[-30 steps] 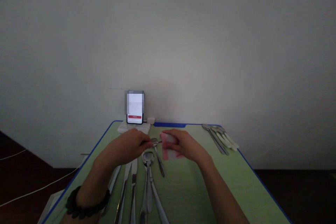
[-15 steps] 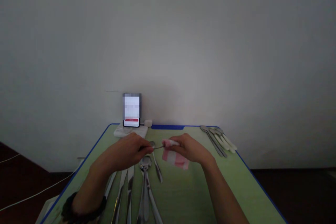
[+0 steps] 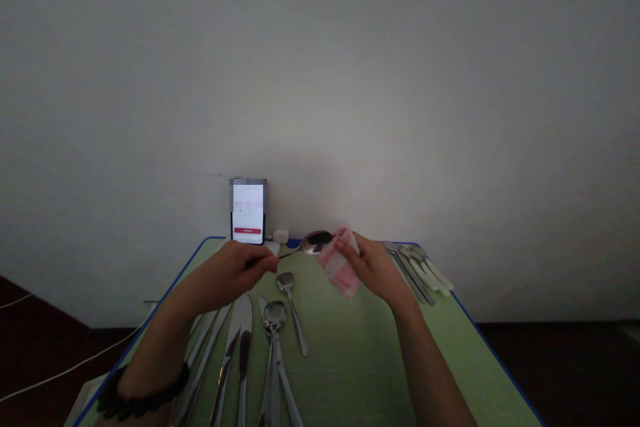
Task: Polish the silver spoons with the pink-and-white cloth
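Note:
My left hand [image 3: 240, 273] is closed around the handle of a metal spoon [image 3: 317, 243], whose bowl points right, above the far part of the table. In my right hand [image 3: 373, 263] is a pink and white cloth [image 3: 341, 267], pinched between thumb and fingers beside the tip of the bowl. Whether the cloth touches the bowl is hard to tell. Below the hands a smaller spoon [image 3: 293, 310] lies alone. Nearer to me several spoons [image 3: 275, 347] lie in a bunch, with several table knives [image 3: 240, 340] to their left, partly under my left forearm.
A phone [image 3: 248, 213] with a lit screen stands against the wall at the back left, a white plug [image 3: 281, 236] beside it. At the back right lie more metal cutlery [image 3: 413, 277] and white-handled pieces [image 3: 433, 273]. The green table [image 3: 350, 360] has a blue edge.
Both hands have risen and drawn apart a little. The spoon's bowl, earlier hidden by the cloth, now shows. The cloth has moved right and up.

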`<state>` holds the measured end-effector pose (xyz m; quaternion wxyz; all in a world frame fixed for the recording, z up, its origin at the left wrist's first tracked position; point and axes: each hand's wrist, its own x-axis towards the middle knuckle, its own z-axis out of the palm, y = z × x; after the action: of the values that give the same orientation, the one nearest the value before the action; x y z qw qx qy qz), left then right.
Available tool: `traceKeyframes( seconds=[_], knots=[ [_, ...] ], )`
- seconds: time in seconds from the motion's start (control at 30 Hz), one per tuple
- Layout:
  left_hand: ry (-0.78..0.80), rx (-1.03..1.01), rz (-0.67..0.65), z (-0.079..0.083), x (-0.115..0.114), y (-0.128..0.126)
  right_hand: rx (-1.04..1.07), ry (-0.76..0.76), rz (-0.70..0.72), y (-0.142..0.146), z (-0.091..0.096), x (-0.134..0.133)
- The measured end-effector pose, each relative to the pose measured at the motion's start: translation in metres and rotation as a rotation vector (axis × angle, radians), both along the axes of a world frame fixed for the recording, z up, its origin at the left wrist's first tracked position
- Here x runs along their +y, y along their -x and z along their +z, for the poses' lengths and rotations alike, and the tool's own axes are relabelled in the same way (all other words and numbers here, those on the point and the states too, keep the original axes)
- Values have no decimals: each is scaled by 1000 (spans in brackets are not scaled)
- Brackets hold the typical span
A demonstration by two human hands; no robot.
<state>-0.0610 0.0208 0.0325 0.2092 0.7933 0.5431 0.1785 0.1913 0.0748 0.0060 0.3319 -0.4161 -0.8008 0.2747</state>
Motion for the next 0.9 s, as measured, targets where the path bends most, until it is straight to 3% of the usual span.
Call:
traceKeyframes(
  seconds=[0.23, 0.33, 0.43, 0.57, 0.73, 0.9],
  knots=[
    [87, -172, -29, -1, 1, -9, 427, -111, -158, 19, -7, 0],
    [65, -137, -53, -1, 0, -15, 609, 82, -173, 33, -10, 2],
    [51, -95, -60, 0, 1, -19, 881, 348, 14, 44, -10, 2],
    [46, -63, -4, -1, 3, -19, 1146, 529, 193, 50, -7, -3],
    [38, -30, 85, -6, 5, -15, 1400, 728, 118, 47, -7, -8],
    [35, -21, 118, -7, 5, -15, 1324, 713, 70, 48, -8, -10]
  ],
)
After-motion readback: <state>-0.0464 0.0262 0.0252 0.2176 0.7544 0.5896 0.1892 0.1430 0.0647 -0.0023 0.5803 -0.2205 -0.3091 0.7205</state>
